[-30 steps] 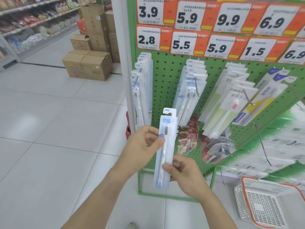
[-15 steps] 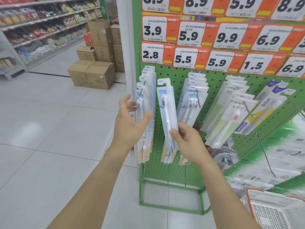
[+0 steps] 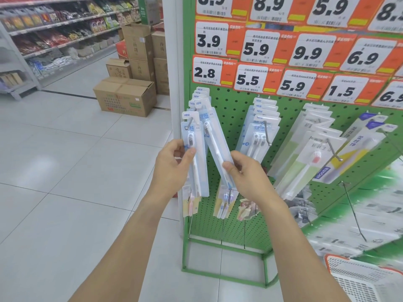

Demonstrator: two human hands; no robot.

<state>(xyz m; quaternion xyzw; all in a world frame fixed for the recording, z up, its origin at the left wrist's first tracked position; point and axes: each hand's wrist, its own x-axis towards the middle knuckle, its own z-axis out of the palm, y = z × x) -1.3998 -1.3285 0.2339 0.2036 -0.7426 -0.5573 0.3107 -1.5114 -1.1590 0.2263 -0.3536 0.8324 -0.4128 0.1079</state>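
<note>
Head view: right grip (image 3: 246, 177) pinches the tilted toothbrush pack (image 3: 214, 144), seemingly not yet on the hook (image 3: 189, 125); left grip (image 3: 172, 168) pinches the hung packs (image 3: 201, 166).

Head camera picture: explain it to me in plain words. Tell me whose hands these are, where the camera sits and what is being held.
No machine here: a person wears a wide-angle camera on the head, so the two bare arms are their own. They face a green pegboard rack with price tags and hanging toothbrush packs. The left hand pinches the front pack on the leftmost hook. The right hand grips a second pack by its lower part, tilted, top towards that hook. A white basket sits at the lower right.
</note>
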